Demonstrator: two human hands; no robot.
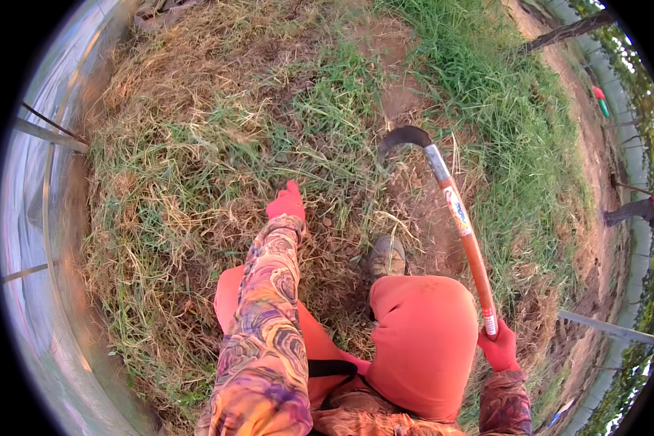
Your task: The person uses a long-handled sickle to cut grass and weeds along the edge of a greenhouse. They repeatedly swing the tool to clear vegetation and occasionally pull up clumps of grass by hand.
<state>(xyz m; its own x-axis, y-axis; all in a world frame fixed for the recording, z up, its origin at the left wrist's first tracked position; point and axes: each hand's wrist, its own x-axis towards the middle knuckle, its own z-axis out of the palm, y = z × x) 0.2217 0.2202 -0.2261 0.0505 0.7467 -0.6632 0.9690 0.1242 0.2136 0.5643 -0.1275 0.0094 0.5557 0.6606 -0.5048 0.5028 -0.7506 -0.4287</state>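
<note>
My right hand (498, 349), in a red glove, is closed round the lower end of a sickle's orange-red wooden handle. The sickle (466, 230) stands up and tilts to the left, its dark curved blade (405, 136) over the grass and pointing left. Ahead of me, my left hand (287, 200), gloved in the same red, reaches down to the loose cut grass (218, 182). Its fingers point forward, partly stretched, and I make out nothing held in them. The undersides of those fingers are hidden.
My boot (386, 256) stands beside a strip of bare soil. Tall green grass (487, 94) grows to the right, dry straw (174, 73) lies far left. Plastic sheeting (33, 211) borders the left. A slanting pole (570, 30) and another person (636, 210) are at right.
</note>
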